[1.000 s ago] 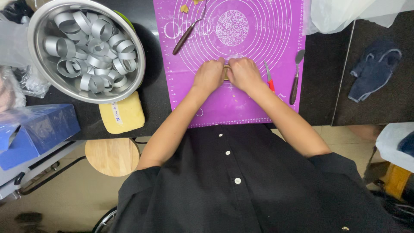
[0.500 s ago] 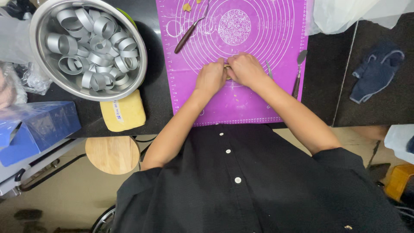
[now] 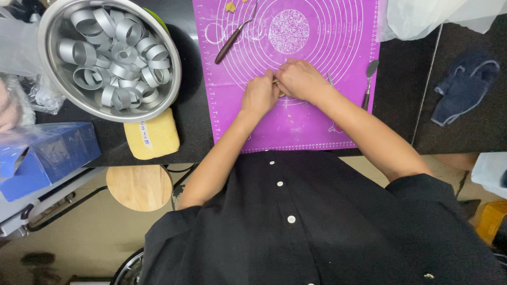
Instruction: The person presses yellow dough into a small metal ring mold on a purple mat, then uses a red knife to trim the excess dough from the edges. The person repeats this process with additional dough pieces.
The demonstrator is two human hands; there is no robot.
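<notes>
Both hands pinched together mid-mat: left hand (image 3: 260,95) and right hand (image 3: 301,80) curled tight around a small metal ring (image 3: 277,83), mostly hidden by fingers, just a sliver of rim visible. Sat near the middle of the purple mat (image 3: 317,126). Plenty of bare mat toward the near edge; spatula (image 3: 368,82) close on the right, wood-handled tool (image 3: 232,38) further up left

Black countertop (image 3: 200,132), round wooden stool (image 3: 139,187) below it, beige floor (image 3: 79,248), even indoor light
</notes>
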